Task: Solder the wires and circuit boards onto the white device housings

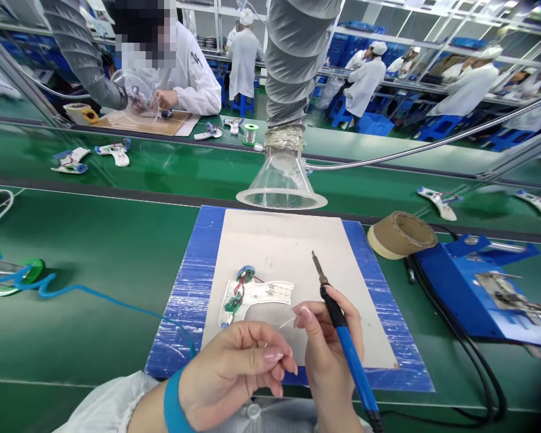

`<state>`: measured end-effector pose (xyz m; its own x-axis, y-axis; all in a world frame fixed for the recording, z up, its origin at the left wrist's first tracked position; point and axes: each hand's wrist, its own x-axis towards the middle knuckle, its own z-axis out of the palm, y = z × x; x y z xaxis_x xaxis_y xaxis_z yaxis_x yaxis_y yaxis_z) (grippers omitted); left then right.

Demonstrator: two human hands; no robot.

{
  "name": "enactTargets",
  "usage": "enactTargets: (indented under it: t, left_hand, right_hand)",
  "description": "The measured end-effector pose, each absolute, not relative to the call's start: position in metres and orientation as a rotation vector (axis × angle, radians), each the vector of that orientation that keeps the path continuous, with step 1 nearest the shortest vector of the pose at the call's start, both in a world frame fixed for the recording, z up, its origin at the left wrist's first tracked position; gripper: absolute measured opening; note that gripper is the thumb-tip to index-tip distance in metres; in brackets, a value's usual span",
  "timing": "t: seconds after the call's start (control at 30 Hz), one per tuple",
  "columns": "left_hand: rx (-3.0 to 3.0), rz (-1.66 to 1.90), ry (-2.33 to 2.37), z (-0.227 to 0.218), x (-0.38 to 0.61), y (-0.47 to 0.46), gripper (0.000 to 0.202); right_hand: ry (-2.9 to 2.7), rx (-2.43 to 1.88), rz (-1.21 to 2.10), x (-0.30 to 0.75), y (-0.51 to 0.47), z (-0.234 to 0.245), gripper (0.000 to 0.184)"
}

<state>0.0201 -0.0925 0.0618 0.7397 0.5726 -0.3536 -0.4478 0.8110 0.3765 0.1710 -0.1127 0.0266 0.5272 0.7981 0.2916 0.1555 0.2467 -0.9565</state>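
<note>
At the far left of the green counter [117, 264] there is a spool [35, 272], and a blue coiled cord [90, 293] passes in front of it and runs to the wristband [173, 400] on the left wrist. The left hand [241, 370] is over the near part of a pale sheet [282, 240], which lies on a blue board [189, 264]. Its thumb lies against the curled fingers, but I cannot tell if something is pinched between them. Just beyond this hand, flat on the sheet, lies the white housing [256, 293], with small circuit boards and red wires in its left part; no finger is touching it. To the right of the housing's near edge, a thin wire [287, 322] reaches from the fingertips of the right hand [327, 343] toward the left hand. The right hand, which is right of the housing and nearer to the person, pinches this wire with thumb and a finger, and it also grips the soldering iron [349, 352]. The iron is tilted, its tip pointing away from the person, clearly apart from the housing. Further right stand a cardboard roll [403, 234] and a blue metal stand [460, 294].
</note>
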Motion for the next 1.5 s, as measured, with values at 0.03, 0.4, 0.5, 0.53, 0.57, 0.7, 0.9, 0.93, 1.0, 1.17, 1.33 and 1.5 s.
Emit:
enactTargets:
  t: [0.03,0.4,0.5,0.53,0.57,0.7,0.9,0.93,1.0,1.17,1.33,1.5]
  left_hand:
    - [0.271,0.563,0.474,0.061,0.02,-0.093,0.019]
    - [0.215,0.564,0.451,0.058,0.019,-0.093,0.017]
    - [0.202,0.574,0.436,0.058,0.019,-0.093,0.015]
    - [0.198,0.577,0.431,0.057,0.019,-0.093,0.015]
    - [0.193,0.58,0.426,0.058,0.019,-0.094,0.014]
    - [0.178,0.592,0.427,0.059,0.021,-0.094,0.013]
    - [0.161,0.607,0.407,0.061,0.022,-0.093,0.01]
    - [0.158,0.607,0.403,0.062,0.022,-0.093,0.01]
    - [0.157,0.608,0.405,0.062,0.022,-0.094,0.01]
    - [0.179,0.633,0.416,0.061,0.022,-0.094,0.011]
    - [0.193,0.644,0.414,0.061,0.022,-0.094,0.01]
    - [0.289,0.667,0.466,0.067,0.021,-0.095,0.009]
  right_hand:
    - [-0.947,-1.283,0.542,0.171,-0.113,0.026,0.039]
    - [-0.909,-1.309,0.531,0.176,-0.113,0.022,0.043]
    - [-0.887,-1.315,0.545,0.176,-0.113,0.023,0.044]
    - [-0.883,-1.315,0.547,0.176,-0.113,0.023,0.044]
    - [-0.881,-1.314,0.547,0.176,-0.112,0.023,0.045]
    - [-0.898,-1.296,0.529,0.177,-0.11,0.024,0.044]
    - [-0.912,-1.307,0.526,0.179,-0.111,0.021,0.044]
    - [-0.908,-1.312,0.523,0.179,-0.111,0.021,0.044]
    - [-0.896,-1.321,0.514,0.181,-0.111,0.021,0.045]
    - [-0.869,-1.297,0.46,0.189,-0.109,0.025,0.048]
    - [-0.854,-1.282,0.421,0.194,-0.106,0.029,0.05]
    - [-0.858,-1.287,0.431,0.192,-0.105,0.028,0.048]
